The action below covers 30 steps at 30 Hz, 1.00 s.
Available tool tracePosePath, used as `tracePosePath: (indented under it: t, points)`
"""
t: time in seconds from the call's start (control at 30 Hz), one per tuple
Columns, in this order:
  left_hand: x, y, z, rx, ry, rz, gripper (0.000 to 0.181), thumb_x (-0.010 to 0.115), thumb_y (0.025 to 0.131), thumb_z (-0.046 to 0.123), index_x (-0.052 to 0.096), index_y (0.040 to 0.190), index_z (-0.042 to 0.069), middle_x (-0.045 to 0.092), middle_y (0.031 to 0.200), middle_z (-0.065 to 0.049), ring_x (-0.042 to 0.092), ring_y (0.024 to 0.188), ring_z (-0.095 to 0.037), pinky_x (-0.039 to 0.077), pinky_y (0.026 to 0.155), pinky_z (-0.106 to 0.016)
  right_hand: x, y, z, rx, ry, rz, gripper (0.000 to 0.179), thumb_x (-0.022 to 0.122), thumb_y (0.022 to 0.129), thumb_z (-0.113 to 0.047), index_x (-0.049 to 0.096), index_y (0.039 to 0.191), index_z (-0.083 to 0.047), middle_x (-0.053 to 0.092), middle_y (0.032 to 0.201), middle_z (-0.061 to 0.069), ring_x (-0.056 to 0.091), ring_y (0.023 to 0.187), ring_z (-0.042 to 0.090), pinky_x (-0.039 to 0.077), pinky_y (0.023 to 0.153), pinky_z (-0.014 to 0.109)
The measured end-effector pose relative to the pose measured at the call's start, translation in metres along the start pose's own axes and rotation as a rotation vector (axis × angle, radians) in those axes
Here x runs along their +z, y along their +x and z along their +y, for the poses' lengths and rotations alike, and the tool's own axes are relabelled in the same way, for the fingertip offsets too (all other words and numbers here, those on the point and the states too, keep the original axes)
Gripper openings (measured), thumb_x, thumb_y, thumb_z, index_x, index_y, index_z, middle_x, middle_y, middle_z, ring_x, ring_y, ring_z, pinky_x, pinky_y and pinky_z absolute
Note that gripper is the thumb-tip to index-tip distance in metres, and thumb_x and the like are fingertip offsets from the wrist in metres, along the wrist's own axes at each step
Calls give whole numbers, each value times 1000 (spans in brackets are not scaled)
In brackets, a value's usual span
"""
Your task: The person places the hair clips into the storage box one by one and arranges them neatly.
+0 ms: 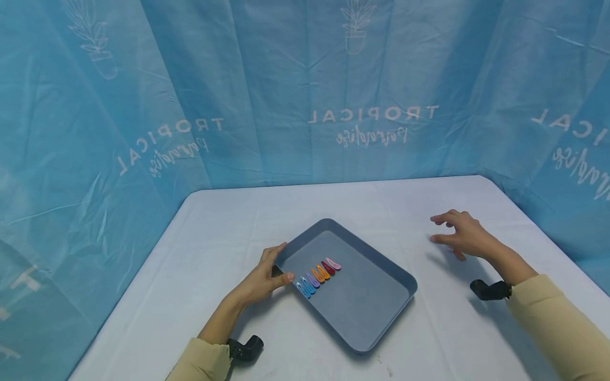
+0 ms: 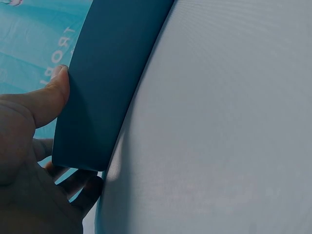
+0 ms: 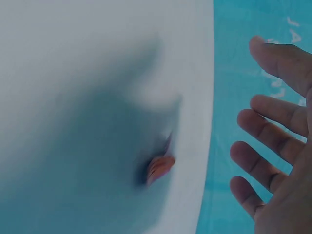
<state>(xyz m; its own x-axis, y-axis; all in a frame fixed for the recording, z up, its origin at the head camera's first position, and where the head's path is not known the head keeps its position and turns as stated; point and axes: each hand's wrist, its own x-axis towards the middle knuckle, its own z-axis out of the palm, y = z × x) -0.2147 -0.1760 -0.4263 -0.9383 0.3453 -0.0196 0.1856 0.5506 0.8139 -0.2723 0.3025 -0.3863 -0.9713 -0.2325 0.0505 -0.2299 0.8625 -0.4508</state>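
A grey-blue rectangular tray [image 1: 367, 317] lies turned cornerwise on the table. Inside it, by the left edge, several snap hair clips [image 1: 320, 273] form a slanting row: blue, purple, orange, red and pink. My left hand [image 1: 261, 278] holds the tray's left corner, thumb at the rim and fingers around the outside; the left wrist view shows the thumb [image 2: 58, 92] against the tray wall [image 2: 107, 83]. Off to the right, my right hand [image 1: 463, 234] hovers with fingers spread and loosely bent. Beneath it, a small orange-and-purple thing [image 3: 161, 168] lies on the cloth, too blurred to identify.
White cloth [image 1: 238, 217] covers the table. A blue printed curtain [image 1: 286, 95] hangs behind and along both sides. Black wrist cameras [image 1: 245, 349] sit on both forearms, low over the table.
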Motion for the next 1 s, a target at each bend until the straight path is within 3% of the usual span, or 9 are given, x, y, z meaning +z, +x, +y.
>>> tracePosePath:
  t: [0.2, 0.6, 1.0]
  points:
    - [0, 0, 0, 4, 0, -4, 84, 67, 87, 29, 16, 152, 14, 19, 150, -17, 17, 143, -39, 20, 112, -59, 1, -3, 17, 30, -22, -21, 63, 70, 83, -41, 54, 129, -1, 53, 123, 23, 43, 110, 40, 40, 79, 52]
    - [-1, 0, 1, 16, 11, -7, 83, 66, 88, 29, 16, 152, 13, 19, 150, -17, 18, 142, -40, 22, 111, -60, 2, -7, 35, 106, -38, -103, 63, 68, 83, -38, 53, 130, 2, 50, 126, 26, 44, 109, 42, 47, 75, 48]
    - [-2, 0, -1, 15, 8, -13, 86, 67, 87, 34, 16, 152, 14, 19, 150, -16, 16, 143, -39, 20, 112, -60, 5, -6, 46, 127, -50, -129, 63, 68, 82, -36, 53, 128, 4, 50, 123, 28, 48, 101, 38, 46, 74, 47]
